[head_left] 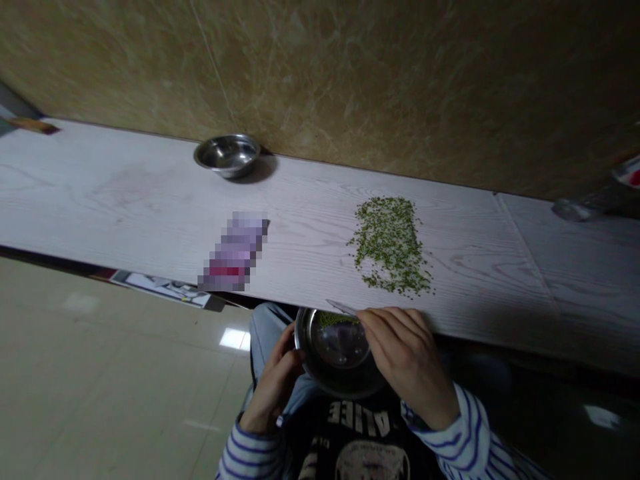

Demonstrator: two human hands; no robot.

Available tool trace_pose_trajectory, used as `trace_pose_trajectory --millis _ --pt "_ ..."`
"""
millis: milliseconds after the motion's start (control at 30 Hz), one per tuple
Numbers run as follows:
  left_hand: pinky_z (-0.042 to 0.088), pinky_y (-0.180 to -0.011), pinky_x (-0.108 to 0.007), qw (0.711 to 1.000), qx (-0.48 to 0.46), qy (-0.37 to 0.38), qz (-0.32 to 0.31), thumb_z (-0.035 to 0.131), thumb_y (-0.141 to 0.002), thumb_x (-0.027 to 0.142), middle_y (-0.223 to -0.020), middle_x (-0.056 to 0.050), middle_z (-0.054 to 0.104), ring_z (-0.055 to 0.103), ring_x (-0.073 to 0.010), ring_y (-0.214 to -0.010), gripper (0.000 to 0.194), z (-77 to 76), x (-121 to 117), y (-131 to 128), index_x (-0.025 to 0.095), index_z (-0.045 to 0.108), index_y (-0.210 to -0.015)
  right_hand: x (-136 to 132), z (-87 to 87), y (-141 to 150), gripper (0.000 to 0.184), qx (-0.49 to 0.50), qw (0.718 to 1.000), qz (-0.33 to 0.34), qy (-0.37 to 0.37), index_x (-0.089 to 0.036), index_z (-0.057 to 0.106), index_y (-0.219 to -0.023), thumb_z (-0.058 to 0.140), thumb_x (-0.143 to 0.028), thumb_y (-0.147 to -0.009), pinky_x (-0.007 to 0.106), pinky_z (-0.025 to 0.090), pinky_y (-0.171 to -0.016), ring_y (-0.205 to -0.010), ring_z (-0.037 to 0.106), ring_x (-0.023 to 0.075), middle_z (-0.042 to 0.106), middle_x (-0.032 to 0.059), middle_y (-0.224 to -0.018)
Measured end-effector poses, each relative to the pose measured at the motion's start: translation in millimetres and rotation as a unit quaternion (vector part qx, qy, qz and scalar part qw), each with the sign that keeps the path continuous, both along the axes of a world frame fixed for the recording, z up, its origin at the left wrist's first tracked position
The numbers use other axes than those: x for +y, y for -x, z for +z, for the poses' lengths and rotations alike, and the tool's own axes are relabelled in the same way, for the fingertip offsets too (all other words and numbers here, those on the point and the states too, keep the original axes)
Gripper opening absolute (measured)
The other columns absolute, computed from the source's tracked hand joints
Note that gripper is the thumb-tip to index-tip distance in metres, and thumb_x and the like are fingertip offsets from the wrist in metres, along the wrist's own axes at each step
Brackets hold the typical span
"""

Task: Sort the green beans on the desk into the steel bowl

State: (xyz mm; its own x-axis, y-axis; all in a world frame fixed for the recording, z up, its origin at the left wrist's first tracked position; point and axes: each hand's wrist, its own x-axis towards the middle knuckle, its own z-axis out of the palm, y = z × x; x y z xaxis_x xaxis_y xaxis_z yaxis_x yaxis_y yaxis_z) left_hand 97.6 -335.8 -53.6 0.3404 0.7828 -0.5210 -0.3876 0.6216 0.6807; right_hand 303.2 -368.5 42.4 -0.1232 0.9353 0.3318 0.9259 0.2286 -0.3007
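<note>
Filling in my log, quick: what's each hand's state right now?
Left hand: holding the lower metal bowl at its side.
Right hand: closed on a thin, flat piece; exactly what, I can't tell.

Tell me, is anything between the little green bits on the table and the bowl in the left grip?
Yes, the right grip and the thin flat piece it pinches are at the near edge of the table, partly between the green bits and the held bowl. I see nothing else in the way.
</note>
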Motion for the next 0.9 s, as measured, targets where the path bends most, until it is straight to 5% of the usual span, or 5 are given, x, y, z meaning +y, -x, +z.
trace_pose_trajectory --millis 200,500,900 --pt "0.050 -0.076 -0.031 1.000 0.000 -0.014 0.009 0.065 -0.071 0.016 -0.115 -0.005 0.070 0.061 -0.0247 -0.100 0.054 4.7 -4 0 0.026 0.065 -0.123 -10 3.0 2 0.020 0.013 1.000 0.023 -0.012 -0.019 0.063 -0.106 0.050 -0.011 -0.094 0.034 0.039 -0.080 -0.088 0.063 0.0182 0.072 0.0050 -0.096" --pt "0.045 -0.063 -0.030 0.995 0.087 0.002 0.037 0.075 -0.066 0.026 -0.078 -0.002 0.068 0.059 -0.0189 -0.067 0.054 -1.2 -24 13 0.022 0.064 -0.119 -24 2.6 -32 0.015 0.028 0.994 -0.027 -0.098 -0.018 0.062 -0.102 0.053 -0.011 -0.092 0.032 0.042 -0.074 -0.079 0.064 0.0170 0.072 0.0043 -0.087" --pt "0.047 -0.061 -0.030 0.991 0.103 0.009 0.081 0.067 -0.073 0.026 -0.081 0.002 0.066 0.057 -0.0188 -0.071 0.049 15.1 -57 -35 0.025 0.060 -0.121 -53 -7.1 -85 0.015 0.046 0.984 -0.064 -0.159 -0.019 0.062 -0.104 0.052 -0.017 -0.092 0.033 0.050 -0.075 -0.077 0.067 0.0189 0.072 0.0059 -0.087"
